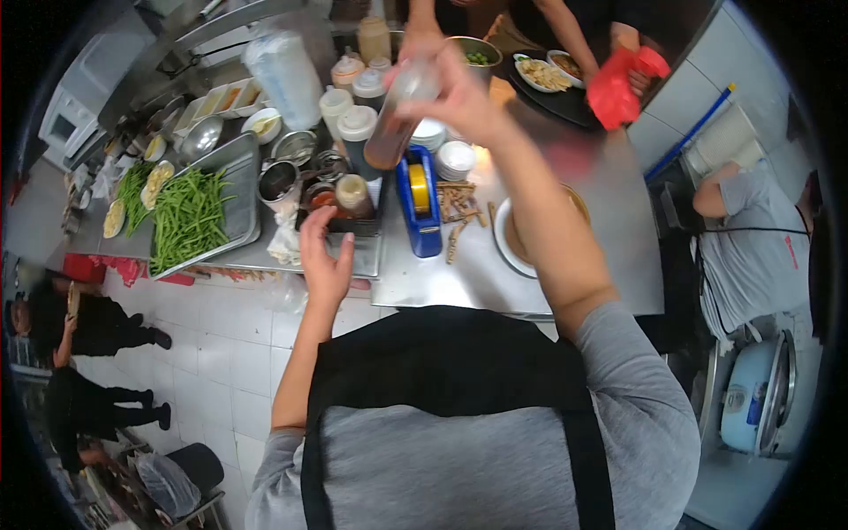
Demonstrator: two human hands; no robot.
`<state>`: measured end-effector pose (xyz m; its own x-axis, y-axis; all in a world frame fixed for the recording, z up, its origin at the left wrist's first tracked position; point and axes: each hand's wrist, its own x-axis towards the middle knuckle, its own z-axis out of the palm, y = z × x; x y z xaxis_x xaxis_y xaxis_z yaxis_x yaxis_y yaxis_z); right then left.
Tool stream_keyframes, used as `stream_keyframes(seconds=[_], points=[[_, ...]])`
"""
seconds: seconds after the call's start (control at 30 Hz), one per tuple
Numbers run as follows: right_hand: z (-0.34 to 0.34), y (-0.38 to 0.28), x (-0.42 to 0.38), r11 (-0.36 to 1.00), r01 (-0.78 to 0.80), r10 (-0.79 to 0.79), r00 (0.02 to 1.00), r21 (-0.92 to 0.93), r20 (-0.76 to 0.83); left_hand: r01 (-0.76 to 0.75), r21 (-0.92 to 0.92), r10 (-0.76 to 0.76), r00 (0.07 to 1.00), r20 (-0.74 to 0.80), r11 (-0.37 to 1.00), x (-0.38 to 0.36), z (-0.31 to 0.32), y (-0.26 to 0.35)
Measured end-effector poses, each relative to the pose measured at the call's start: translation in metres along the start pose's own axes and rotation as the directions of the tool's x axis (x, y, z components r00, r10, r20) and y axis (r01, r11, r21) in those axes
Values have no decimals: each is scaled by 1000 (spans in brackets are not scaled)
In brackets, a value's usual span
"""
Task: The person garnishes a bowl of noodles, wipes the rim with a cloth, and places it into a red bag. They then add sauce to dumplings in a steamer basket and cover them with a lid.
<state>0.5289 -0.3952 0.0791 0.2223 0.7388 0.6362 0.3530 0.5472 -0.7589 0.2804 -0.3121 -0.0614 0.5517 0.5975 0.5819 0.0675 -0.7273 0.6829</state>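
My right hand [464, 102] is closed around the upper end of a clear bottle [389, 137] with brown liquid inside. The bottle is tilted and slightly blurred, above the row of squeeze bottles and beside a blue tape dispenser [425, 225] with a yellow roll. My left hand [325, 261], holding nothing, has its fingers apart at the front of the sauce containers. Nearest to it are a lidded jar [354, 196] and a crumpled white cloth [284, 231]. Under my right forearm, a round white-rimmed dish [505, 240] is partly hidden.
Left on the counter is a metal tray [243, 212] with green beans [190, 216]. Across it, people's arms reach in; one hand grips a red bag or cloth [616, 93] near a black tray [565, 104] of food bowls. Other people stand at left and right.
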Motion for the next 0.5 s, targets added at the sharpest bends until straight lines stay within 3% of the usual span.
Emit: stream_keyframes(seconds=[0.03,0.07,0.13,0.17,0.2,0.23,0.3,0.37,0.43,0.5], points=[[-16,-31,5,997,70,-72,992,-20,-101,-34,56,35,999,-32,998,2,3,7],[-19,-77,6,997,29,-9,963,72,-270,-36,85,41,997,-61,996,4,6,15],[-41,-104,-10,996,-61,78,938,61,-337,-61,72,68,992,-105,996,7,17,25],[-65,-95,-22,992,-115,99,964,-51,-247,-94,67,100,990,-98,993,8,23,32],[-80,-84,-33,992,-123,121,961,8,-249,-131,62,136,986,-92,989,9,28,39],[-93,-80,-54,966,-249,216,929,-75,-302,-169,58,173,981,-88,984,11,35,44],[-111,-94,-91,829,-479,414,873,-289,-259,-193,48,195,980,-39,980,12,49,51],[-149,-74,-130,743,-356,396,916,-567,-56,-188,9,188,982,26,982,14,66,60],[-169,-74,-159,536,-460,610,791,-708,-52,-88,-74,100,977,186,993,17,85,70],[-184,-72,-173,350,-357,680,732,-866,-27,24,-136,24,940,341,990,22,107,80]])
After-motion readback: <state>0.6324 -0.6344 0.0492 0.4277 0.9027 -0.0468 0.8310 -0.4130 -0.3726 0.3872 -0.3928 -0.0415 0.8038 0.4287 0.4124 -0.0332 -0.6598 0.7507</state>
